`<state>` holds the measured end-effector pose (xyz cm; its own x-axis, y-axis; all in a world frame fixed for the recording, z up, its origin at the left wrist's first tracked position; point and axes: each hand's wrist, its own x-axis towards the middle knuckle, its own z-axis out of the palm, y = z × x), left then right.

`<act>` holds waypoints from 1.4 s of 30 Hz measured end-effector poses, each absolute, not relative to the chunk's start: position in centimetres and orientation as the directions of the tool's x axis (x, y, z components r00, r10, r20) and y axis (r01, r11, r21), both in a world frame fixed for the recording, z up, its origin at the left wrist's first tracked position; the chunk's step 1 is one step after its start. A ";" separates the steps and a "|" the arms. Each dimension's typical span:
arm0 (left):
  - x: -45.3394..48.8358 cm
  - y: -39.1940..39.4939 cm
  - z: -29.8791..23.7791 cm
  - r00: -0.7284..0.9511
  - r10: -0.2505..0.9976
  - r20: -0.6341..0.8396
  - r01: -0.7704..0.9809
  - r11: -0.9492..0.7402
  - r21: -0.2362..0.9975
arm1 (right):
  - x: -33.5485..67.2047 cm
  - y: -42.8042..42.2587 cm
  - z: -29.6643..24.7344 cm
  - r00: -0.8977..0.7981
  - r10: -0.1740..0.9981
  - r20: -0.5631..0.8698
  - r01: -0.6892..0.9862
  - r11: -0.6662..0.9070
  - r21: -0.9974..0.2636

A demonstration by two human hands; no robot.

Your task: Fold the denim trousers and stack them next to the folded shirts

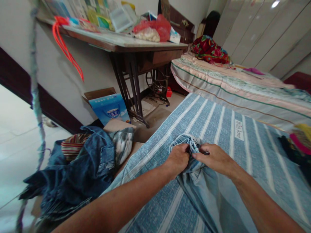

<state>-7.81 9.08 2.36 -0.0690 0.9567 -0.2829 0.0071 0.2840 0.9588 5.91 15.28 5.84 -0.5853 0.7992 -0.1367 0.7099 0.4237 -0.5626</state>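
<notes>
Light blue denim trousers (213, 197) with a gathered elastic waistband lie bunched over the blue-and-white striped bed cover (167, 136). My left hand (179, 159) is closed on the left side of the waistband. Close beside it, my right hand (215, 158) pinches the other side of the same waistband, thumb pointing inward. A small dark bit shows at the right fingers, too small to name. The trouser legs run down between my forearms and out of the bottom of the view.
Dark blue jeans (80, 171) and other clothes are heaped left of the bed. A blue printed carton (110, 108) stands behind them, near a cluttered treadle sewing table (116, 43). Another bed (233, 84) lies beyond. Dark clothing (295, 152) rests at the right.
</notes>
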 end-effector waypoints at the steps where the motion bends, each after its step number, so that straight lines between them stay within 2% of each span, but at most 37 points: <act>1: -7.9 9.2 2.3 -0.051 0.963 -0.265 0.039 0.267 0.963 | 6.1 15.5 5.8 -0.583 0.799 -0.148 0.699 0.401 -0.592; 4: -8.2 9.3 2.2 0.001 0.976 -0.217 0.199 0.212 0.957 | 7.1 16.5 5.9 -0.563 0.790 -0.241 0.630 0.222 -0.745; 7: -8.2 9.1 2.3 0.053 0.988 -0.143 0.493 0.099 0.864 | 8.5 17.7 6.4 -0.550 0.759 -0.347 0.517 -0.017 -0.856; 10: -8.0 8.9 2.5 0.128 0.988 -0.084 0.729 -0.037 0.683 | 9.6 19.1 6.7 -0.519 0.753 -0.405 0.421 -0.188 -0.888; 13: -7.5 9.2 2.7 0.152 0.984 -0.090 0.849 -0.084 0.521 | 10.2 20.1 6.9 -0.494 0.748 -0.443 0.364 -0.285 -0.887; 17: -7.1 10.6 3.1 0.118 0.990 -0.074 0.894 -0.073 0.443 | 10.6 20.5 7.1 -0.502 0.738 -0.451 0.325 -0.322 -0.889; 28: -5.3 14.5 2.7 -0.049 0.989 -0.138 0.855 0.113 0.506 | 10.7 20.7 7.7 -0.463 0.788 -0.406 0.348 -0.260 -0.901; 34: -6.8 14.4 3.4 -0.062 0.981 -0.185 0.742 0.170 0.649 | 10.3 20.4 7.7 -0.443 0.784 -0.434 0.308 -0.322 -0.895; 38: -7.4 13.7 3.1 0.027 0.969 -0.246 0.572 0.187 0.799 | 9.9 20.4 7.6 -0.439 0.784 -0.439 0.293 -0.338 -0.895; 40: -6.8 13.5 2.7 0.006 0.953 -0.304 0.359 0.282 0.890 | 9.6 20.3 7.8 -0.429 0.792 -0.434 0.300 -0.328 -0.896; 42: -6.1 13.5 2.3 -0.022 0.931 -0.365 0.109 0.365 0.925 | 9.4 20.0 8.2 -0.431 0.800 -0.418 0.318 -0.299 -0.900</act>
